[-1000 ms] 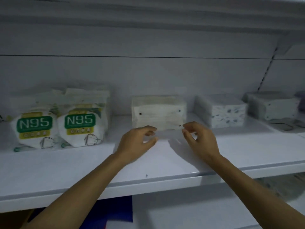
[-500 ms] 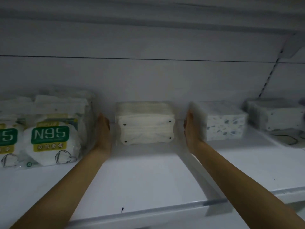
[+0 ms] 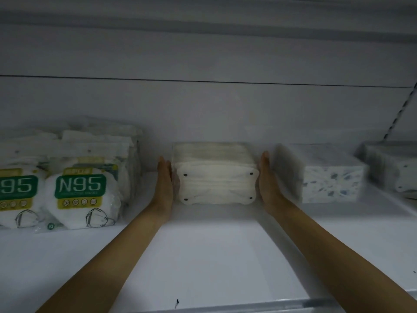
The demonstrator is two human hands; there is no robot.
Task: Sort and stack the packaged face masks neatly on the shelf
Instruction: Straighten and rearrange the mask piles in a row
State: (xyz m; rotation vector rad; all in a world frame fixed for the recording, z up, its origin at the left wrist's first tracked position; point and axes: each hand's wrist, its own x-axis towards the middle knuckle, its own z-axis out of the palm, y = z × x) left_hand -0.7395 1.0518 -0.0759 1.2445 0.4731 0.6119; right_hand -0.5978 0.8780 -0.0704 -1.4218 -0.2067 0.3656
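shelf (image 3: 214,256): white board is carrying every pack in a row along its back edge, with its front part lying bare under two forearms
back panel (image 3: 203,105): pale wall is rising behind the row, a thin dark seam running across it
N95 packs (image 3: 80,195): clear bags with green N95 labels are standing upright at the left, two facing front side by side and more crowding behind them; the leftmost is being cut off by the picture edge
white mask stack (image 3: 216,179): plain white masks in clear wrap are lying piled flat in the middle of the shelf, close to the back panel, apart from the N95 packs, four dark dots showing on the front
patterned stack (image 3: 331,177): block of masks flecked blue-grey is sitting just right of the white mask stack
far stack (image 3: 392,170): pale block is sitting at the right end, blurred
left hand (image 3: 165,184): is standing on edge, fingers straight and together, palm pressing flat against the left side of the white mask stack, grasping nothing
right hand (image 3: 268,181): is mirroring it, flat palm pressing the stack's right side, fingers unbent
dark mark (image 3: 177,302): small smudge is showing near the shelf's front lip
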